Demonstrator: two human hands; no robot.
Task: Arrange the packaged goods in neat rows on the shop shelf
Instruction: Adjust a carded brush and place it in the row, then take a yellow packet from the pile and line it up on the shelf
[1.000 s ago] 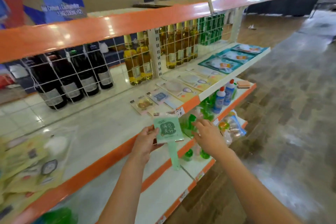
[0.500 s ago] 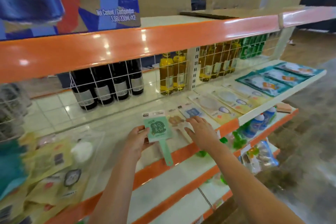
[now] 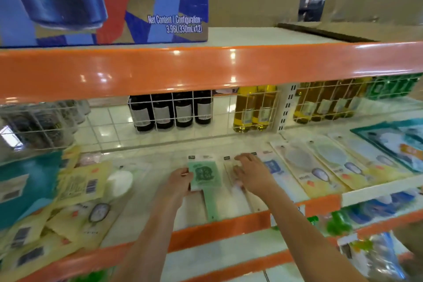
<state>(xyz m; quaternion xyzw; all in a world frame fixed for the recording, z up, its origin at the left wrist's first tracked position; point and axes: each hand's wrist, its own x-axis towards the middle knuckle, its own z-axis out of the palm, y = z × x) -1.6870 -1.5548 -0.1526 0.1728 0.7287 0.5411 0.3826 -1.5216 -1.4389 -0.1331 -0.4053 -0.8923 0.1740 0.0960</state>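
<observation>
The white shelf [image 3: 146, 210] with an orange front edge carries flat packaged goods. Near its middle lies a green paddle-shaped pack [image 3: 204, 181], handle pointing to 6 o'clock. At its 3 o'clock lies a pale pack [image 3: 231, 168], then a blue-printed pack [image 3: 273, 167], then a row of cream sponge packs [image 3: 320, 167] running toward 2 o'clock, ending at teal packs [image 3: 393, 142]. Toward 9 o'clock lie yellow packs [image 3: 80, 185], loosely overlapping, and a teal box [image 3: 23, 188]. At 12 o'clock a wire grid [image 3: 174, 110] backs the shelf.
</observation>
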